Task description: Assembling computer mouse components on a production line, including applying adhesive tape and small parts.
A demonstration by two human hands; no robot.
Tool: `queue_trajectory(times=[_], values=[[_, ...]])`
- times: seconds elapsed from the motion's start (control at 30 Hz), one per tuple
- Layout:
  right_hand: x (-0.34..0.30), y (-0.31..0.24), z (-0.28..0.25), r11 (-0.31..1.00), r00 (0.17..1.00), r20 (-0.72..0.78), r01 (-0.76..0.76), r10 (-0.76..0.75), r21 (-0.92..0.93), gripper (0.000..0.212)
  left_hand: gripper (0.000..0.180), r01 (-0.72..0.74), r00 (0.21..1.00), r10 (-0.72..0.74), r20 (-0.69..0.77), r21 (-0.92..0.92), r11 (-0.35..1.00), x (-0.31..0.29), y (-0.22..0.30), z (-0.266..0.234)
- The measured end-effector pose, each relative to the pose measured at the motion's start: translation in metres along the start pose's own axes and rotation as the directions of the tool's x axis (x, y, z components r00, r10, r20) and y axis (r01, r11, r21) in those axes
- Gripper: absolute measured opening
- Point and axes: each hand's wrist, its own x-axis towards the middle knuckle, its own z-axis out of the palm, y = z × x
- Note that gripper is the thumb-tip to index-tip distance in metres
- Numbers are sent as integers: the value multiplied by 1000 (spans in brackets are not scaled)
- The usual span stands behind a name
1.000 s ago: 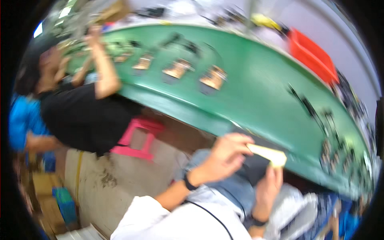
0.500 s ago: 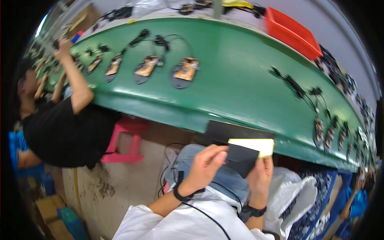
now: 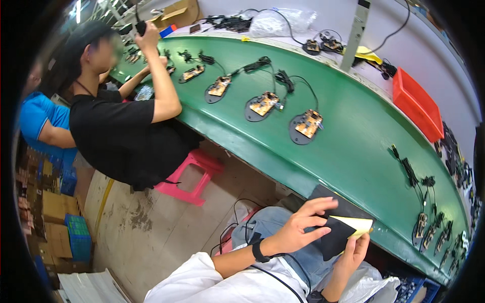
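Observation:
A thin black sheet (image 3: 336,237) with a pale yellow side or backing (image 3: 356,223) is over my lap at the table's near edge. My right hand (image 3: 356,247) pinches its right end, where the yellow shows. Fingers spread, my left hand (image 3: 305,228) is at the sheet's left side, its fingertips over or against the black surface; a firm grip does not show. Behind lies another dark piece (image 3: 343,204), partly on the table edge; whether it joins the first sheet is unclear. On the green table (image 3: 348,146), the nearest board on a black oval base (image 3: 307,125) lies beyond my hands.
More cabled boards on bases line the table, including one at right (image 3: 420,227). A red bin (image 3: 417,103) stands at the far edge beside a metal post (image 3: 356,35). To the left, a person in black (image 3: 126,126) works near a pink stool (image 3: 189,177). Cartons (image 3: 58,204) are stacked lower left.
The view has swung left, so the scene sits farther right and lower. My left fingers have gone from closed near the sheet's edge to spread. The right hand keeps its pinch.

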Motion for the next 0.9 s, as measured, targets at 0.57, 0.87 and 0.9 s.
queue_trajectory(times=[0.57, 0.87, 0.9], values=[[3, 5, -17, 982, 997, 73, 48, -36, -180, 47, 14, -106, 991, 111, 80, -59, 993, 1, -17, 0], [54, -105, 14, 805, 975, 45, 204, -216, -557, 34, 14, -38, 997, 31, 67, 106, 994, 7, -7, 0], [68, -115, 22, 697, 952, 140, 295, -271, -654, 34, 14, -54, 997, 46, 65, 132, 990, 7, -7, 1]])
